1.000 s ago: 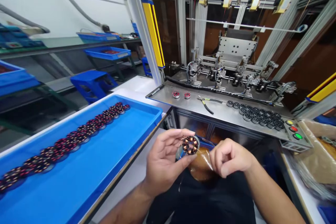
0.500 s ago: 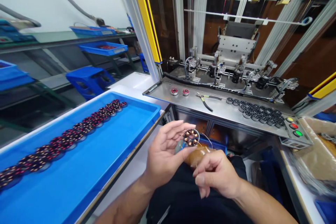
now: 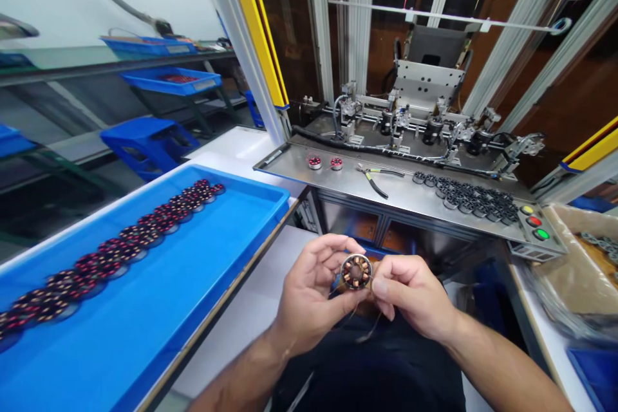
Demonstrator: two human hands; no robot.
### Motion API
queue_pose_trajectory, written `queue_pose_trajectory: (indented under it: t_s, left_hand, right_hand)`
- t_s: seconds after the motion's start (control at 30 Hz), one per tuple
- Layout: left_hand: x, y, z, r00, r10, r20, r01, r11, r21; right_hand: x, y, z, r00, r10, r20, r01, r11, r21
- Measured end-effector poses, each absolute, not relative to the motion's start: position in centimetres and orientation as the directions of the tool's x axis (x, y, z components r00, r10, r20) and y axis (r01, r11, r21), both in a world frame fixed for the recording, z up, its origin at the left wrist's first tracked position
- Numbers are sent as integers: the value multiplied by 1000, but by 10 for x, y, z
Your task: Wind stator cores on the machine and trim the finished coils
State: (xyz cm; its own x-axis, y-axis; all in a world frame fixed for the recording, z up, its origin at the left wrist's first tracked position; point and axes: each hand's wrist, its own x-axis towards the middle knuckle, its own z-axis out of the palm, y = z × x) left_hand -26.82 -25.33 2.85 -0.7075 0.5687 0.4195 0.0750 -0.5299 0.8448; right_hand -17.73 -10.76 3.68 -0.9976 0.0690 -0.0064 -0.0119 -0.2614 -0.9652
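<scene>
Between the fingertips and thumb of my left hand (image 3: 316,290) is a small round motor stator (image 3: 356,271) with copper-coloured windings, its face tilted up toward me. My right hand (image 3: 412,293) is closed at the stator's right edge, thumb and forefinger pinched on a thin wire (image 3: 373,283) that runs from it. A loose length of wire hangs below the two hands. Both hands are above my dark-clothed lap, in front of the machine's metal ledge (image 3: 338,187).
A blue tray (image 3: 203,270) at left holds a long band of wound stators (image 3: 125,244). On the ledge lie two red-wound stators (image 3: 315,162), pliers (image 3: 375,181) and many black cores (image 3: 470,196). Buttons (image 3: 534,221) and a lined box (image 3: 570,270) are at right. Behind stands a winding machine (image 3: 429,93).
My right hand has moved up and in beside the stator, from lower and farther off. The stator sits slightly lower and more to the right. The camera view has shifted a little.
</scene>
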Motion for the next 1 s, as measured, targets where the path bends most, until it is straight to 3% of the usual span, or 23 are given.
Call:
queue_pose_trajectory:
  t_s: [0.1,0.2,0.27,0.4,0.53,0.63,0.8,1.0]
  left_hand:
    - [-272,-256,28,-693,587,419,46,-544,838]
    - [-274,-261,26,-677,593,435,58,-547,835]
    - [-273,-262,24,-670,582,460,109,-537,837]
    - [-266,-260,21,-644,564,517,252,-482,839]
    - [-260,-257,20,-620,583,524,280,-460,843]
    - [-259,-257,22,-630,614,476,205,-459,864]
    - [-263,-258,22,-623,707,335,-70,-477,876]
    - [-264,-252,15,-579,782,230,-260,-444,857]
  right_hand:
    - [-171,-101,25,-999,-46,3,6,-198,-980]
    - [-164,-86,24,-986,-166,-11,17,-33,-999]
    - [-160,-77,33,-994,-108,8,-14,60,-998]
    - [-161,-78,56,-972,124,199,-183,126,-975]
    - [-167,-95,60,-952,169,254,-234,128,-964]
    - [-168,-103,50,-938,218,271,-266,53,-963]
    - [-162,-109,31,-910,314,270,-299,-48,-953]
    - [-159,-113,27,-859,377,346,-361,31,-932]
